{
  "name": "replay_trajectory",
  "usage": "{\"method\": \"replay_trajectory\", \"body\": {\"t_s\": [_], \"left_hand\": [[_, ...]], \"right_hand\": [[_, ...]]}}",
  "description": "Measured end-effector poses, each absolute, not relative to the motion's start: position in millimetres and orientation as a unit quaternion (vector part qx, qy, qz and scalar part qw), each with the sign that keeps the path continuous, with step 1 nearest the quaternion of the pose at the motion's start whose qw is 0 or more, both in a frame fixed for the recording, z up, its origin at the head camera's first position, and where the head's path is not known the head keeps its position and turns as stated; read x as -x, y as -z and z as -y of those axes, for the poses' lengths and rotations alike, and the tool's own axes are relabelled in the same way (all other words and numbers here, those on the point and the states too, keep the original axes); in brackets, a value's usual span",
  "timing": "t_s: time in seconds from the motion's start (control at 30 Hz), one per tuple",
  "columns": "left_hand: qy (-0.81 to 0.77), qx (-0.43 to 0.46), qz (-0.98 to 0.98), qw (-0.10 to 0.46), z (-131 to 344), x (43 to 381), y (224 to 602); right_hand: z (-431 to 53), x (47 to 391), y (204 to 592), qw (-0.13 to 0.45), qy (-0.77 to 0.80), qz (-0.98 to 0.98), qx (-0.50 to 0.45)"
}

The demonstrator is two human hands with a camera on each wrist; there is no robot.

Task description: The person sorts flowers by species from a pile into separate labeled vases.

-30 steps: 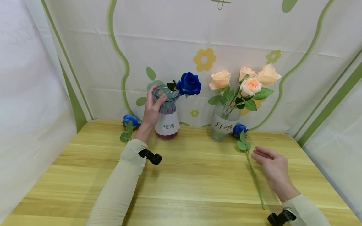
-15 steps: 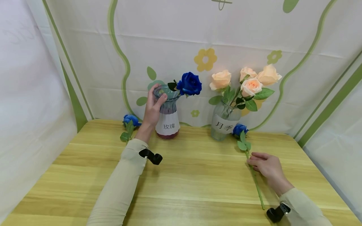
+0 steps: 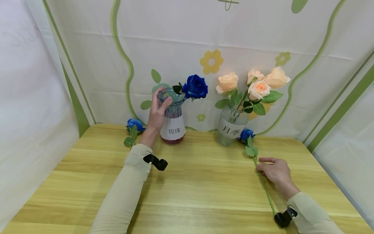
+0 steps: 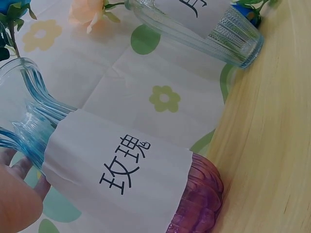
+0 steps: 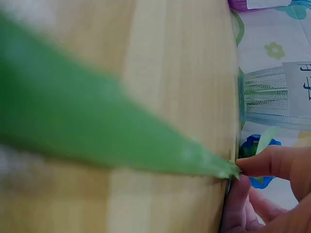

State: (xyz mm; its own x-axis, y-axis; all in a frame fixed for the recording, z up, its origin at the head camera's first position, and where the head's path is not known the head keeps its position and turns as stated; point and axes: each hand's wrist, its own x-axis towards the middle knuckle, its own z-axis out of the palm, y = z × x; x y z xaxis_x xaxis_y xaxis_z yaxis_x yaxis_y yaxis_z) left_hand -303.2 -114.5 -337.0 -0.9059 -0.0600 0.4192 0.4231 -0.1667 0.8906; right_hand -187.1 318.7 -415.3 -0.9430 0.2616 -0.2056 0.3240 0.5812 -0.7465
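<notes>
My left hand (image 3: 157, 115) grips the flared neck of a blue-and-purple glass vase (image 3: 173, 128), thumb over the rim. One blue rose (image 3: 195, 86) leans out of it to the right. The vase's white paper label (image 4: 121, 167) fills the left wrist view. On the table at right, my right hand (image 3: 276, 172) pinches the green stem of a second blue rose (image 3: 246, 134) between thumb and fingers. Its head lies by the base of a clear vase (image 3: 225, 138). In the right wrist view the stem (image 5: 97, 121) looms large and blurred, and the fingertips (image 5: 255, 166) close around it.
Several peach roses (image 3: 259, 90) stand in the clear labelled vase. Another blue rose (image 3: 135, 125) lies at the table's back left, its stem partly hidden by my left arm. A printed white cloth (image 3: 169, 48) backs the wooden table (image 3: 204, 195).
My right hand has come left and down onto the blue rose's stem and taken hold of it. The rose has shifted very slightly. My left hand stays on the vase.
</notes>
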Motion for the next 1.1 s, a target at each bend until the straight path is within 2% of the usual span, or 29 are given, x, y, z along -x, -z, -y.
{"method": "replay_trajectory", "body": {"t_s": [0.33, 0.73, 0.9, 1.1], "left_hand": [[0.749, 0.147, 0.624, 0.165, 114.8, 303.4, 337.1], [0.750, 0.147, 0.623, 0.167, 113.3, 303.5, 336.0], [0.748, 0.152, 0.624, 0.167, 113.1, 304.5, 336.1], [0.749, 0.149, 0.624, 0.165, 114.0, 303.4, 336.4]], "right_hand": [[-316.4, 187.4, 415.7, 0.025, 0.464, -0.868, -0.175], [-305.9, 187.3, 388.3, 0.009, 0.769, -0.608, -0.197], [-291.2, 183.1, 377.8, -0.040, 0.842, -0.500, -0.199], [-257.2, 183.2, 372.8, -0.140, 0.885, -0.395, -0.201]]}}
